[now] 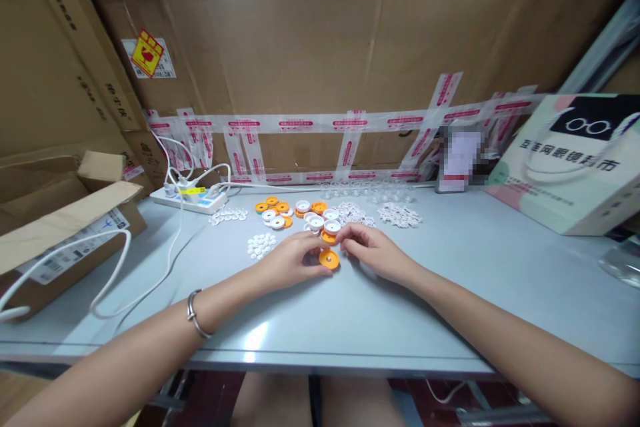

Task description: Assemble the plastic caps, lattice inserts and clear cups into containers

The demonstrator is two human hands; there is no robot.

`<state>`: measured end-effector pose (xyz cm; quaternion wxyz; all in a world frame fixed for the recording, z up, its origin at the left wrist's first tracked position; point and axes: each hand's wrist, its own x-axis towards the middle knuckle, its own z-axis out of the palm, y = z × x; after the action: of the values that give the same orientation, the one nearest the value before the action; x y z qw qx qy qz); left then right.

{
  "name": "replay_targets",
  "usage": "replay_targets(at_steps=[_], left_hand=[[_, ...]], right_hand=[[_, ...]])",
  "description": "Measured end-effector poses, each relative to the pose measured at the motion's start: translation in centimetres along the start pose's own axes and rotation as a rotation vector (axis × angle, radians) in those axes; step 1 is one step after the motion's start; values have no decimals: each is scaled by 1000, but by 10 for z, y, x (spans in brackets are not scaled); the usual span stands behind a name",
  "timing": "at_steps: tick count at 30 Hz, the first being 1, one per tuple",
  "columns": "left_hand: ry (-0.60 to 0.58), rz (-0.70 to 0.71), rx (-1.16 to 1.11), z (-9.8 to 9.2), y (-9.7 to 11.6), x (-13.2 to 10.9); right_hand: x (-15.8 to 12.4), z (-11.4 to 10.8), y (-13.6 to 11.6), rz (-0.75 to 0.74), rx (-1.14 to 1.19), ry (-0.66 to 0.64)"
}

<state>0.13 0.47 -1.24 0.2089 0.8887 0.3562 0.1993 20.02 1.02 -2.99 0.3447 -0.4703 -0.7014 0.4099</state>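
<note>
Legs [275,403], six o'clock, below the table [300,320]. One orange disc [329,261], centre, its rim pinched between thumb and fingers of left hand [293,260]. Right hand [374,251], three o'clock of the disc, apart from the left, fingers curled; whether it grips anything cannot be told. White wheels [332,227], twelve o'clock. Power strip [161,197], ten. Phone [459,160], two. Open box [90,267], nine.
</note>
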Motion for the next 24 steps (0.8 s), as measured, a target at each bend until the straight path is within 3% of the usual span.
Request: replay_targets(at_steps=[9,17,24], left_hand=[[-17,-47,-38,1,-3,0],[-5,-14,-26,1,-4,0],[-20,-15,15,0,-2,0]], right_hand=[[-3,1,-4,-22,-93,-54],[-7,-2,-8,-174,-275,-173],[-5,-1,-8,-201,-316,-162]])
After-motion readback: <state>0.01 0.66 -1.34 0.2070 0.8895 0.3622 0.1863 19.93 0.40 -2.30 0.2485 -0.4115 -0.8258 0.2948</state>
